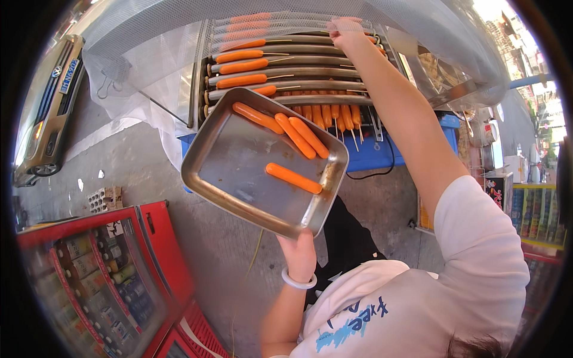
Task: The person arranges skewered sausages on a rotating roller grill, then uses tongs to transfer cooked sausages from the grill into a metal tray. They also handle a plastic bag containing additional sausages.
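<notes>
My left hand, a pale bangle on its wrist, grips the near corner of a rectangular metal tray. Several orange sausages lie loose in the tray, one of them near its right side. Beyond it is a sausage roller grill, partly covered by the tray's far corner. On its left half rest skewered sausages, sticks pointing right. My right hand reaches over the grill's far right, partly under white netting. Orange shows beside its fingers, but I cannot tell whether they hold a sausage.
White mesh netting drapes over the grill. More skewered sausages hang below the front roller, above a blue stand with a black cable. A red glass-door drinks fridge stands at lower left. A parked car is farther left.
</notes>
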The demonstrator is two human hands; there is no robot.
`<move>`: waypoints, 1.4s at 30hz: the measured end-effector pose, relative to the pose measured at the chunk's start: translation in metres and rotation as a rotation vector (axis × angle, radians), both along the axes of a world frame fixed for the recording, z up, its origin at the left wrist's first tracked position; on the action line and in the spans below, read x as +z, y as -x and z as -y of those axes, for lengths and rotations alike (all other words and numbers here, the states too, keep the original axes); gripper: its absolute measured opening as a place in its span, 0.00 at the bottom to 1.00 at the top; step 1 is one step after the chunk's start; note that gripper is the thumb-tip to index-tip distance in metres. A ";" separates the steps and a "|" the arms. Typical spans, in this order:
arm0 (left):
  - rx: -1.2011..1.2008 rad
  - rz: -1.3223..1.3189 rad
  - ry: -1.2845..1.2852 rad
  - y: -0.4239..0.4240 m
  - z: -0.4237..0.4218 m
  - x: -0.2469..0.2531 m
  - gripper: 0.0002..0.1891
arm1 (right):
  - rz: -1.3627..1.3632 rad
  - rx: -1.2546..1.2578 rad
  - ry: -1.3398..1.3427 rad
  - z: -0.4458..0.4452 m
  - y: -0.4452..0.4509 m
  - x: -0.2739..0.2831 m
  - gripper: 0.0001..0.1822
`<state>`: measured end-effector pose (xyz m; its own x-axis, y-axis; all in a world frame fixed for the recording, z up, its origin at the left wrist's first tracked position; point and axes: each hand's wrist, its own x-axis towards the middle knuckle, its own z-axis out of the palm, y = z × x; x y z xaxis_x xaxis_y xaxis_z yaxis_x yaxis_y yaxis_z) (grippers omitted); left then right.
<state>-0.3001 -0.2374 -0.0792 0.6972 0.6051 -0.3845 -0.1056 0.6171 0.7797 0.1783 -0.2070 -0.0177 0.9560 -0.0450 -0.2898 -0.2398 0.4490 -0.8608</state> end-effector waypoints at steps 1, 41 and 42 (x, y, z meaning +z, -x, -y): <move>0.007 0.010 -0.002 0.003 0.001 0.002 0.27 | -0.001 -0.113 -0.047 -0.009 -0.015 0.003 0.02; -0.237 0.068 0.062 0.024 -0.020 0.026 0.28 | -0.176 0.461 1.418 0.263 0.256 -0.049 0.12; -0.240 0.063 0.063 0.025 -0.021 0.023 0.28 | -0.174 0.437 1.335 0.269 0.263 -0.044 0.10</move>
